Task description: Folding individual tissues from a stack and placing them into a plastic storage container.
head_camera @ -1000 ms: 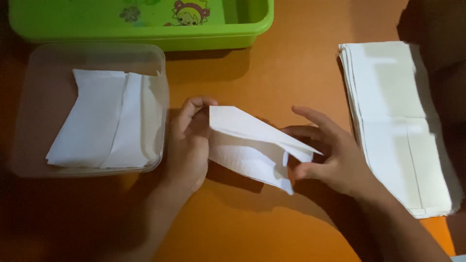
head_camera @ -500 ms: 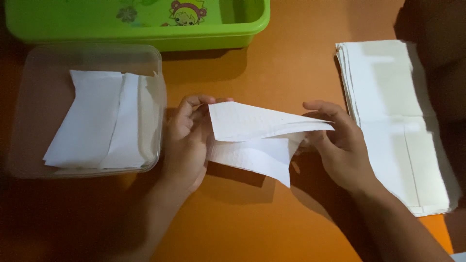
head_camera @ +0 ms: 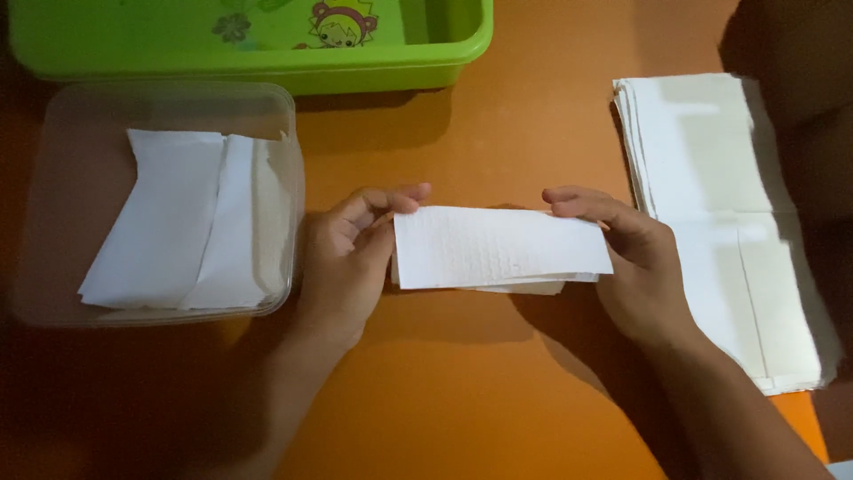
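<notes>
A white paper napkin, folded into a long rectangle, is held flat just above the orange table. My left hand pinches its left end and my right hand pinches its right end. To the left stands a clear plastic container with folded white napkins inside. A stack of unfolded white napkins lies on the table to the right of my right hand.
A green plastic tub with cartoon pictures on its wall stands at the back, behind the clear container. A dark shadowed shape covers the top right corner.
The napkin was partly open and lifted at an angle; now its flap has come down and it is folded flat into a rectangle between both hands.
</notes>
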